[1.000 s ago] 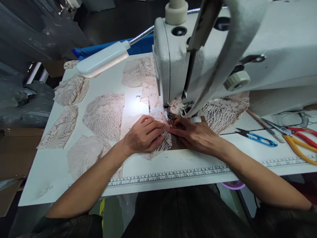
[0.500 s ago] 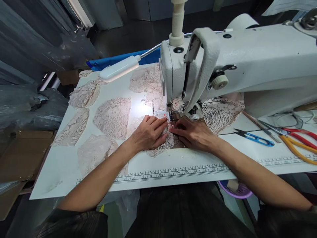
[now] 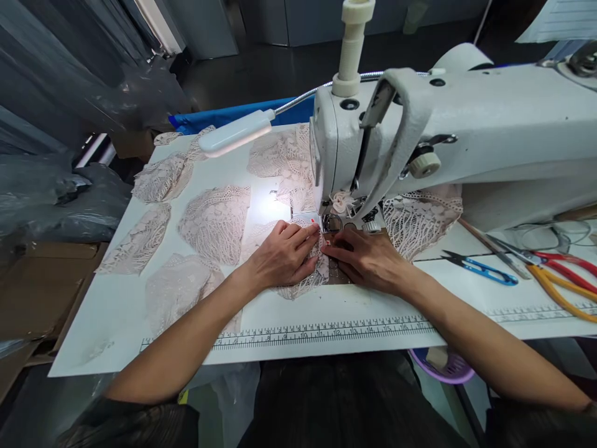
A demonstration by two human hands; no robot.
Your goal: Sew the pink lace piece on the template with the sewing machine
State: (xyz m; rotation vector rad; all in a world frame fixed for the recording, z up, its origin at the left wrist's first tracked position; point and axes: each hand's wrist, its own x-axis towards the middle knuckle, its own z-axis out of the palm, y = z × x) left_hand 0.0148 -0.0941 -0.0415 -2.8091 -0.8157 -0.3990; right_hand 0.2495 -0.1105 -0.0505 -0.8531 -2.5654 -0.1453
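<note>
A pale pink lace piece (image 3: 301, 290) lies under the presser foot (image 3: 330, 224) of a white sewing machine (image 3: 494, 118). My left hand (image 3: 285, 254) rests flat on this lace, fingers stretched toward the foot. From the other side, my right hand (image 3: 370, 258) has its fingers curled and pinches the lace's right edge just in front of the foot. The exact grip under those fingers is partly hidden. A brownish plate (image 3: 339, 274) shows below the right hand. Another lace piece (image 3: 417, 214) sits under the machine's arm.
More lace pieces (image 3: 217, 221) are spread over the white table (image 3: 116, 317) at left. A lit lamp (image 3: 236, 134) hangs above them. Blue thread snips (image 3: 485, 269) and orange-and-red-handled scissors (image 3: 555, 283) lie at right. A printed ruler (image 3: 298, 336) runs along the front edge.
The view has shifted slightly, so the machine and table appear a little farther right and lower. Both hands stay at the presser foot, with little visible movement against the lace.
</note>
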